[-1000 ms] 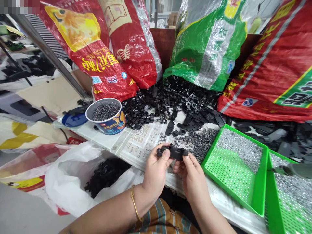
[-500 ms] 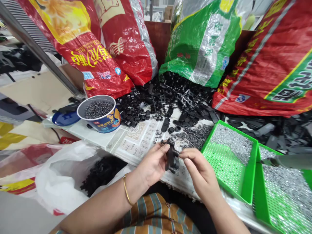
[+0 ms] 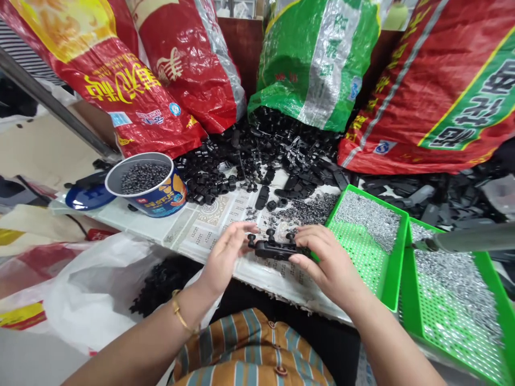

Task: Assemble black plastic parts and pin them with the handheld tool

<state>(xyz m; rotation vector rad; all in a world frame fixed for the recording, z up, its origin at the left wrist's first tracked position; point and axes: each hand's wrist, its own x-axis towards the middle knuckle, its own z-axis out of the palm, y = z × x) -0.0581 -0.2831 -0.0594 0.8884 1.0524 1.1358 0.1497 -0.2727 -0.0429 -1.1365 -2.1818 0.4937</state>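
Desk: the desk (image 3: 161,230) wears a pale patterned cover, with a ragged front edge.
Back of desk: two red bags (image 3: 205,69), a green bag (image 3: 298,69) and another red bag (image 3: 418,107) before a brown board (image 3: 241,48); loose black parts (image 3: 257,155) spill below.
Left side: a blue tub (image 3: 161,201) of small dark pieces; a white sack (image 3: 84,295) below.
Right side: two green trays (image 3: 394,279) of silvery bits.
Black piece: the long black piece (image 3: 273,249) is matte, rounded, with knobs on stubs, above the desk's front edge.
Right hand: grip (image 3: 311,249) clamped on its right end.
Left hand: grip (image 3: 233,244) at its left end; cannot tell whether closed on it.
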